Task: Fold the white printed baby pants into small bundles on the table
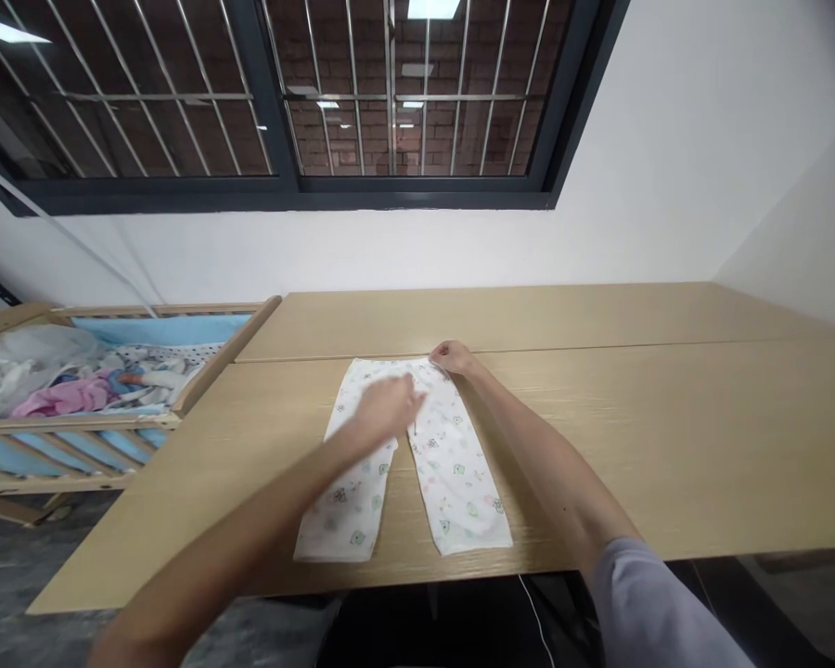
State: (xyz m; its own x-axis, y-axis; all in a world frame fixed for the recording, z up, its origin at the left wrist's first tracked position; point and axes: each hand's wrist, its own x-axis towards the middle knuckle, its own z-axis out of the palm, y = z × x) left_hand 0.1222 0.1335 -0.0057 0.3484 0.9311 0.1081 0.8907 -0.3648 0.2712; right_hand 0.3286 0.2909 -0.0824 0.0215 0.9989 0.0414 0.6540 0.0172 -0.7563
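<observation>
A light brown bench (668, 427) stands by a white wall (424, 250). The white pants (452, 455) lie on the bench, close to its near edge. They have little green and pink pictures on them. The waist is on the far side, and the two legs point back to the person, with a gap between them.

The laying out looks mostly done: the pants are spread nearly flat, and I see no fold across the legs. The inside edge of the left leg has a small bump, so that bit may not be quite neat. The waist looks like the part that is not finished, since both hands are up there.

The right hand (452, 356) has its fingers close together and seems to pinch the right corner of the waist. The left hand (388, 406) is over the top of the pants, near the middle. It is blurry, with its fingers bent, so I cannot tell if it holds any cloth.

Farther out, on the left, is a wooden crib (76, 425) with a heap of clothes (70, 394) inside. Above the bench is a dark window (417, 195) with bars.
</observation>
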